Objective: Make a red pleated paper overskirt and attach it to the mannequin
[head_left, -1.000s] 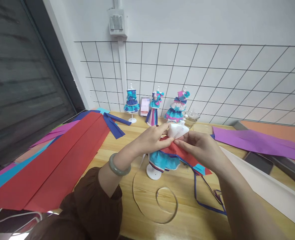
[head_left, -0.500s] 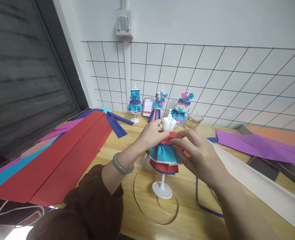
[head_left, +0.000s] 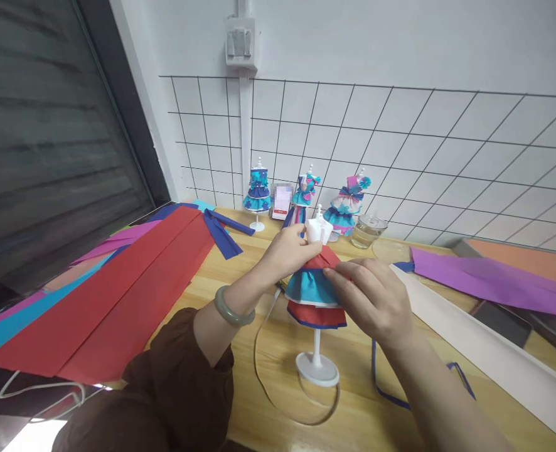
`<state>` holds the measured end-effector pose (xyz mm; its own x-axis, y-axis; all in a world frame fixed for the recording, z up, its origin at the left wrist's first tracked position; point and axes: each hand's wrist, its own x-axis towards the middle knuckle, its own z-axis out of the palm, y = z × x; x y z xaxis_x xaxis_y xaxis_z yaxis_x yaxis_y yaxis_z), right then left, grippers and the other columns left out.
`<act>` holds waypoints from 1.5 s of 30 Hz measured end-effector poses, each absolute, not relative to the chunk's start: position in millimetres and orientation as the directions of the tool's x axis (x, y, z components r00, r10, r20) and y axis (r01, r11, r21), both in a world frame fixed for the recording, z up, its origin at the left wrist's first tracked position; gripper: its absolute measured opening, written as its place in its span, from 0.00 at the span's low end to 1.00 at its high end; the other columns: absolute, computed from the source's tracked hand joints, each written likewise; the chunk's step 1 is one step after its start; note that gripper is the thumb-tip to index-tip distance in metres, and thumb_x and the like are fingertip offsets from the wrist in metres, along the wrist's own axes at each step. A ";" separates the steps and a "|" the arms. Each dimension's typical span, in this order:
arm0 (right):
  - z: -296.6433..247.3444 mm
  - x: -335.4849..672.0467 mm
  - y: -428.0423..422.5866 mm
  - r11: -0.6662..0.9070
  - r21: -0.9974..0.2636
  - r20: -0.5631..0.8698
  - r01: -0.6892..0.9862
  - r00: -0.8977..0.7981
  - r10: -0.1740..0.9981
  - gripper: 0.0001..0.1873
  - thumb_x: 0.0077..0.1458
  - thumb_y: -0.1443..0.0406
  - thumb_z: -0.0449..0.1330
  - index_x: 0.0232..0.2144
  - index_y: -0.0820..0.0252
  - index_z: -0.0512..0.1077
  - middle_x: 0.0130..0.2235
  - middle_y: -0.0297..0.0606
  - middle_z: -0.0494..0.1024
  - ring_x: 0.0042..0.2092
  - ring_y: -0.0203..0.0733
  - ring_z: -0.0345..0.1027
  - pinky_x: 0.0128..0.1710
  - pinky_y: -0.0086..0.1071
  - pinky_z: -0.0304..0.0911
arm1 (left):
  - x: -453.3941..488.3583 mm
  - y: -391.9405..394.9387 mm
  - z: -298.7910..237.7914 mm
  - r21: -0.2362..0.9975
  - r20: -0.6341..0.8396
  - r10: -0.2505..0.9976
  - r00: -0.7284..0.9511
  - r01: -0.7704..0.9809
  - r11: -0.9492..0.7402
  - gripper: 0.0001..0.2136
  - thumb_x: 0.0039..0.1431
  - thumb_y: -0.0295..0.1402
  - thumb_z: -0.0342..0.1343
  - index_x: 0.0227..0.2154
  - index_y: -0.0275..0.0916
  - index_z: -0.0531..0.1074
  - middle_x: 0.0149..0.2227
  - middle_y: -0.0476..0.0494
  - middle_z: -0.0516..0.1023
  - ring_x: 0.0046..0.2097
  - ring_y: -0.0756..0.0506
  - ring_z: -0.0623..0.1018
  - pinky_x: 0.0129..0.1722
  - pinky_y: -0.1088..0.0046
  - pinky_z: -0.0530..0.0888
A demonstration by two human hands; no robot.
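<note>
A small white mannequin (head_left: pixel 319 230) stands upright on its round base (head_left: pixel 317 370) on the wooden table (head_left: pixel 240 276). It wears a layered paper skirt (head_left: pixel 312 296) in red, teal and blue. My left hand (head_left: pixel 287 252) pinches the red paper at the mannequin's waist, with a jade bangle (head_left: pixel 228 309) on that wrist. My right hand (head_left: pixel 372 298) presses closed fingers on the red paper at the skirt's right side. A thin blue strip (head_left: pixel 386 392) trails from there across the table.
Three dressed mini mannequins (head_left: pixel 258 191) (head_left: pixel 304 194) (head_left: pixel 351 204) and a glass jar (head_left: pixel 367 229) stand by the wire grid wall. Red paper sheets (head_left: pixel 118 295) lie left, purple paper (head_left: pixel 489 279) and a white sheet (head_left: pixel 485 351) lie right. A clear strip loop (head_left: pixel 278 402) lies near the base.
The mannequin went from lying tilted in my hands to standing upright on its base. My hands shifted to the waist of the skirt, and the view shifted slightly right.
</note>
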<state>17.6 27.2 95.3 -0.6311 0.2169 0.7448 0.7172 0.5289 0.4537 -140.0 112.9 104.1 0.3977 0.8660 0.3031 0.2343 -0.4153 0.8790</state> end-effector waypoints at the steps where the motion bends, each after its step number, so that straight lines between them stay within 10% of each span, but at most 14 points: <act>1: 94.1 17.7 28.0 0.527 0.455 0.750 0.717 -0.628 0.207 0.09 0.54 0.75 0.57 0.39 0.67 0.70 0.34 0.47 0.76 0.35 0.44 0.65 0.31 0.37 0.60 | -139.9 112.2 104.2 0.878 0.308 0.865 0.397 0.231 -0.419 0.07 0.50 0.37 0.53 0.29 0.38 0.68 0.16 0.57 0.62 0.20 0.54 0.58 0.19 0.77 0.52; 9: 97.5 23.7 23.8 0.626 0.314 0.800 0.714 -0.554 0.230 0.13 0.51 0.76 0.58 0.40 0.61 0.70 0.33 0.42 0.75 0.33 0.41 0.68 0.30 0.34 0.63 | -142.0 114.3 104.5 0.843 0.400 0.830 0.390 0.200 -0.500 0.11 0.54 0.37 0.52 0.37 0.38 0.69 0.18 0.57 0.65 0.21 0.54 0.61 0.20 0.79 0.56; 15: 91.6 57.1 -6.7 0.429 -0.223 0.948 0.875 0.091 0.306 0.09 0.51 0.71 0.60 0.35 0.53 0.72 0.31 0.36 0.75 0.33 0.43 0.70 0.34 0.38 0.65 | -133.0 116.3 95.0 0.817 0.442 0.788 0.428 0.172 -0.551 0.15 0.56 0.35 0.51 0.46 0.38 0.67 0.35 0.45 0.79 0.35 0.49 0.77 0.32 0.77 0.69; 20: 49.4 107.1 -49.3 0.127 -0.607 0.730 0.785 0.487 0.479 0.07 0.54 0.62 0.58 0.36 0.55 0.72 0.33 0.38 0.74 0.35 0.44 0.69 0.37 0.40 0.65 | -130.8 109.0 95.7 0.781 0.450 0.735 0.507 0.177 -0.600 0.14 0.58 0.33 0.50 0.47 0.39 0.65 0.44 0.40 0.78 0.44 0.46 0.78 0.39 0.74 0.72; 31: -15.2 131.2 -121.3 -0.168 -0.577 0.483 0.799 0.500 0.719 0.15 0.54 0.54 0.56 0.34 0.58 0.74 0.33 0.41 0.79 0.30 0.43 0.70 0.23 0.32 0.67 | -133.6 96.2 101.4 0.642 0.516 0.665 0.540 0.270 -0.718 0.15 0.57 0.33 0.51 0.47 0.38 0.67 0.47 0.40 0.76 0.49 0.44 0.75 0.48 0.69 0.70; 45: 18.3 120.6 -30.8 0.040 -0.579 0.305 0.815 0.170 0.937 0.14 0.57 0.58 0.52 0.35 0.58 0.74 0.34 0.40 0.80 0.31 0.43 0.73 0.31 0.34 0.68 | -207.1 42.4 82.6 0.712 0.650 0.760 0.002 0.348 -0.610 0.12 0.47 0.31 0.60 0.37 0.38 0.75 0.41 0.42 0.79 0.44 0.42 0.78 0.49 0.63 0.74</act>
